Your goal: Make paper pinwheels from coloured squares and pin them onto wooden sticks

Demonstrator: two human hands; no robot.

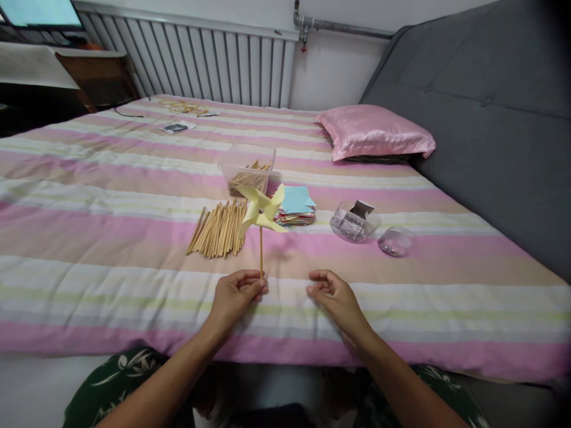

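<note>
The bed (134, 279), under its striped cover, serves as my work surface, and everything on it lies within arm's reach. A pink pillow (375, 131) sits well back by the grey headboard (482, 107), out of the way. The loose bundle of wooden sticks (217, 229) lies just left of centre; behind it stands a clear box (248, 169) holding more. The stack of coloured paper squares (296, 208) lies just right of the sticks, with two clear plastic tubs (354, 221) further right. The yellow pinwheel (260, 209) stands upright in front of these. My left hand (235, 296) pinches its stick at the bottom end, fingertips pressed together, presumably to keep the vanes free. My right hand (334, 294) hovers near, fingers loosely curled, holding nothing.
</note>
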